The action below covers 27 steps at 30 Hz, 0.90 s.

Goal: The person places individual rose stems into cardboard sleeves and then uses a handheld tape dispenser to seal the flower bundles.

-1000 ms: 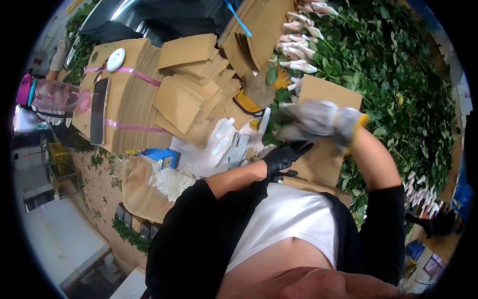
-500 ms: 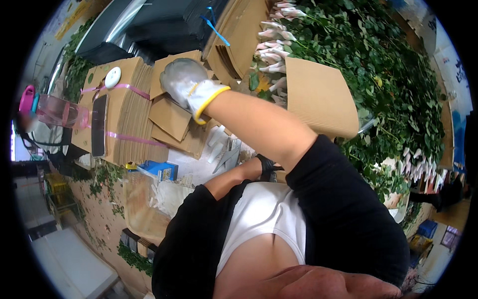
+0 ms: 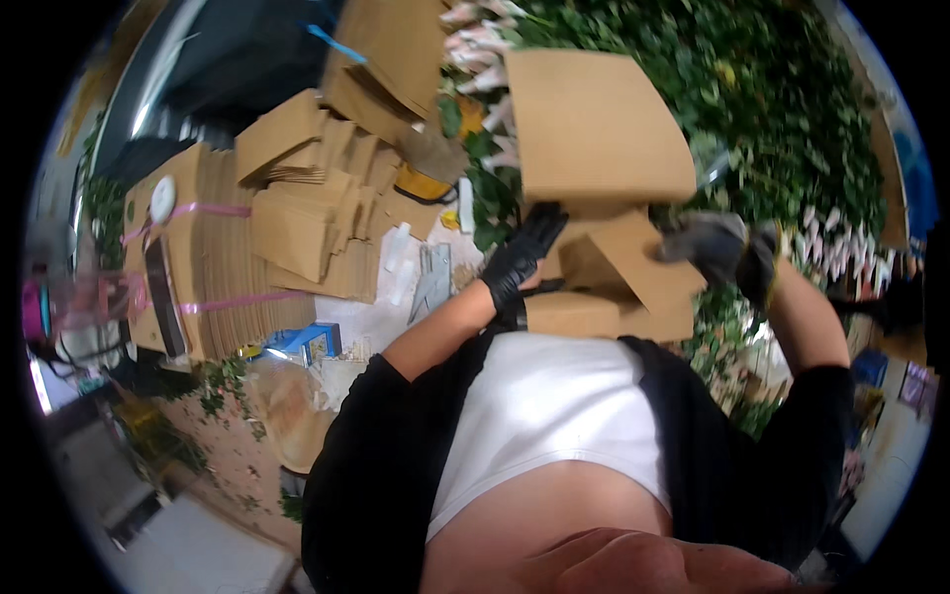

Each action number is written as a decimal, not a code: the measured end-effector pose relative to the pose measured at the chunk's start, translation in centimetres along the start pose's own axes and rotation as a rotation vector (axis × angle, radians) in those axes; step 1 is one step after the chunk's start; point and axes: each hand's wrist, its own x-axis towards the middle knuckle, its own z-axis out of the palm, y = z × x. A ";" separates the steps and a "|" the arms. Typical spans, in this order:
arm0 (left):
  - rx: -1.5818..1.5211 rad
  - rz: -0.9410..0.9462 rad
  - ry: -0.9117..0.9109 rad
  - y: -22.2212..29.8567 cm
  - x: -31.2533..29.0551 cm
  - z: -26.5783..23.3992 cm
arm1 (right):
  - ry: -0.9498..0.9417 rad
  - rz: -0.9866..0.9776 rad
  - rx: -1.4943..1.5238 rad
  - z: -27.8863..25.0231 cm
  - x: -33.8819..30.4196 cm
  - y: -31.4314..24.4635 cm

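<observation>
My left hand, in a black glove, reaches to the left edge of folded brown cardboard before my body. Its fingers are stretched out, with the thumb apart from them. My right hand, in a grey and white glove, is at the right edge of a slanted cardboard sheet on that cardboard. Motion smears its fingers, so whether they grip the sheet cannot be made out. Just beyond both hands stands a larger corrugated cardboard panel.
Loose cardboard pieces lie at the left beside a bundle bound with pink straps. Near them are grey scissors and a blue box. Leafy stems with pale wrapped heads fill the far right.
My right hand has left the loose cardboard pieces at the left and swung across to the right. The folded cardboard and my left hand, mostly hidden before, now show. My view has shifted rightward.
</observation>
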 end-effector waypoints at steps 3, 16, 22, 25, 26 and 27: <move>-0.055 -0.137 -0.073 0.3 -0.8 -0.8 | -0.047 0.093 -0.697 2.8 3.2 -3.3; -0.128 -0.326 0.136 2.5 -3.4 -7.4 | 0.008 -0.050 -0.617 1.3 10.5 2.9; -0.170 -0.028 -0.120 5.0 2.5 -9.3 | -0.014 -0.035 -0.641 1.7 11.2 3.2; -0.119 -0.117 -0.528 0.6 2.8 -5.5 | -0.012 0.002 -1.332 0.6 15.6 6.4; -0.102 -0.095 -0.515 0.4 3.0 -5.6 | -0.018 0.020 -1.671 2.6 14.1 3.2; -0.084 -0.072 -0.504 0.3 3.0 -5.7 | -0.096 -0.007 -1.601 3.0 10.7 0.1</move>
